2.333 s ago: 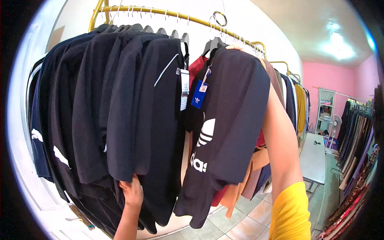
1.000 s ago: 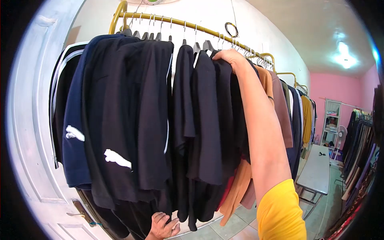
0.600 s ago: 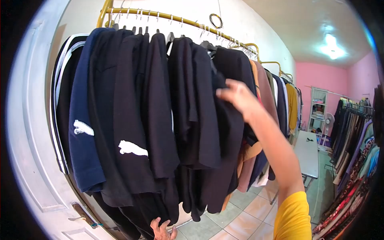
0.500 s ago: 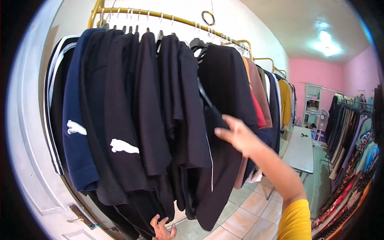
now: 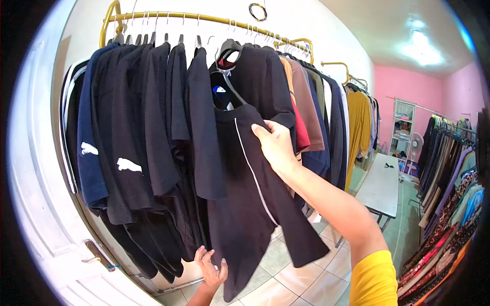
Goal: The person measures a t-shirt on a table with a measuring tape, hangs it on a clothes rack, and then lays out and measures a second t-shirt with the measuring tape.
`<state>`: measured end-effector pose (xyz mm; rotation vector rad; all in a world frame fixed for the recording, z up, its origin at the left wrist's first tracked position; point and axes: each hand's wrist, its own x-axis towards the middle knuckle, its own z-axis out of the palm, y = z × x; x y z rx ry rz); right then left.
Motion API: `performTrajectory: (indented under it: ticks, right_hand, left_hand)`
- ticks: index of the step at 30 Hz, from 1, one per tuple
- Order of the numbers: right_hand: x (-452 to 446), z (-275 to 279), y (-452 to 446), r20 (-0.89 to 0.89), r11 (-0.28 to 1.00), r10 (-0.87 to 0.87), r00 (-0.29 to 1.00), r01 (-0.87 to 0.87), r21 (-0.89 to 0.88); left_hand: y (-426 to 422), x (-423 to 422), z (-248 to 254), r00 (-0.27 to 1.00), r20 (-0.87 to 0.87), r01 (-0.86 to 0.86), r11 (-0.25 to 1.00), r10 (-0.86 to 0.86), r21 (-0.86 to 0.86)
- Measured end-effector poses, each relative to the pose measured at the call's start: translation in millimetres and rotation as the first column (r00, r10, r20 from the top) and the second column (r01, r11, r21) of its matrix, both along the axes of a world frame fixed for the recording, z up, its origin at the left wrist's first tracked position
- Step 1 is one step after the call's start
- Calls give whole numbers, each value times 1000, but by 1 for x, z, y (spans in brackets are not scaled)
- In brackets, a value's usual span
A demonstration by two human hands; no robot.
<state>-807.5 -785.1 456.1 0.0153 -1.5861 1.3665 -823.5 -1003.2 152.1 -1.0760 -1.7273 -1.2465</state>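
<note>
A black garment with thin white piping (image 5: pixel 240 178) hangs turned outward on a dark hanger (image 5: pixel 228 84), its neck opening and a blue-and-white label showing. My right hand (image 5: pixel 275 145) pinches its shoulder, thumb in front. Near its lower left edge is my left hand (image 5: pixel 212 268), fingers apart and curved, with nothing in it. To the left, several dark garments hang close together, among them a navy one with a white logo (image 5: pixel 94 168) and a black one with a white logo (image 5: pixel 132 188).
A gold rail (image 5: pixel 178 16) carries the hangers. Brown and mustard garments (image 5: pixel 359 122) hang farther right. A white door (image 5: pixel 46 204) stands at the left. At the right are a long grey table (image 5: pixel 380 186), a fan (image 5: pixel 416 145) and another clothes rack.
My right hand has moved from among the hanging clothes to the piped garment's shoulder, and that garment has swung round to show its front. My left hand has risen slightly, fingers still apart.
</note>
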Motion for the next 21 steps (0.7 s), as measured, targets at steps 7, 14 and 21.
performTrajectory:
  ticks: [7, 14, 21]
  right_hand:
    - [-23, 26, -13, -264, 978, 47, 963, -99, -186]
    - [72, -46, 1, -115, 962, 187, 976, -206, -182]
    - [193, -172, 48, 241, 987, 130, 962, -103, -121]
  left_hand:
    - [-19, 12, 1, 993, -70, -96, 993, 91, -70]
    - [-41, 16, 4, 987, 34, -155, 988, 156, -15]
    - [-3, 14, 11, 992, 124, 33, 996, -22, -88]
